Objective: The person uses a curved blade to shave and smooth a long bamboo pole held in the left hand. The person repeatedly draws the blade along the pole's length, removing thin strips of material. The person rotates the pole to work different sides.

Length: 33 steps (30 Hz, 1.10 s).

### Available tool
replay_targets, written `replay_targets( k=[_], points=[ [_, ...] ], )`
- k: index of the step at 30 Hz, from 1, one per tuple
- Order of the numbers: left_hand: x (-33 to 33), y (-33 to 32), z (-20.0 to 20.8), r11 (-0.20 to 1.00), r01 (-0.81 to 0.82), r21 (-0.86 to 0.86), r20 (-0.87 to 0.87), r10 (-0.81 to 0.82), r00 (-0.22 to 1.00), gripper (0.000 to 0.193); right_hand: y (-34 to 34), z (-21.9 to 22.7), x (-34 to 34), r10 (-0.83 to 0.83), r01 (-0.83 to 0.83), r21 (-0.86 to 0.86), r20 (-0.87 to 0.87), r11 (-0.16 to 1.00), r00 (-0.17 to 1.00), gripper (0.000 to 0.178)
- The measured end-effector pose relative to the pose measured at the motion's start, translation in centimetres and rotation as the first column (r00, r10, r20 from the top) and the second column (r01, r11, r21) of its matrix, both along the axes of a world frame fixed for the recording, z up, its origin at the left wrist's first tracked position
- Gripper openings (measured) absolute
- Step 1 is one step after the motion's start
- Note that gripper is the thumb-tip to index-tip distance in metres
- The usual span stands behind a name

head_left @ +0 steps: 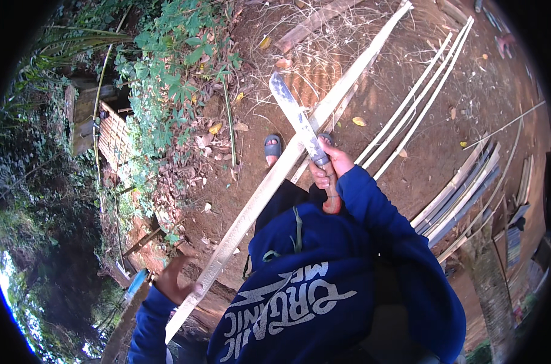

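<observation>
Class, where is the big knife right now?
In the head view, the big knife is just right of centre, in the right hand, its blade crossing over the long pale strip.

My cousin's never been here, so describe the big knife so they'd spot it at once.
From the blue sweatshirt at lower centre, follow the right sleeve up to the right hand. It grips the big knife by its handle, the blade slanting up and left across the long pale strip. Unlike that strip, it has a broad, scuffed metal blade and a reddish handle end.
</observation>
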<state>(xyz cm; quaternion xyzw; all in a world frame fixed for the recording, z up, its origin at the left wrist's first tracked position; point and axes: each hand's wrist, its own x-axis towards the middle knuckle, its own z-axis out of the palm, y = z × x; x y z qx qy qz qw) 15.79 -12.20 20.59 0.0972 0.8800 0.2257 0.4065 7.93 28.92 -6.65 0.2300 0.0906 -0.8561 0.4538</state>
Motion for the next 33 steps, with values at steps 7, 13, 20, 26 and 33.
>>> replay_targets(
  k=[7,13,20,26,33],
  points=[
    [-12.4,12.4,-16.1,0.949,-0.164,0.27,0.334,0.068,0.94,0.041,-2.4,4.2,0.2,0.073,-0.065,0.154,-0.052,0.986,0.996,0.047],
    [-11.0,17.0,-16.7,0.802,-0.584,0.123,0.681,0.36,0.638,0.033,-2.3,5.1,2.2,0.687,0.431,0.893,-0.395,0.131,0.61,0.061],
    [-9.8,18.2,-13.4,0.759,-0.637,0.134,0.727,0.361,0.583,0.027,1.3,8.4,2.4,0.912,0.563,0.821,-0.154,-0.096,0.38,0.064],
    [-10.9,18.1,-13.5,0.715,-0.696,0.073,0.788,0.387,0.479,0.03,-0.4,9.4,2.9,0.917,0.663,0.735,-0.154,-0.142,0.367,0.061],
    [-8.3,16.7,-12.9,0.709,-0.695,0.119,0.775,0.372,0.511,0.026,2.7,7.5,1.5,0.904,0.53,0.826,-0.064,-0.19,0.423,0.061]
  ],
)
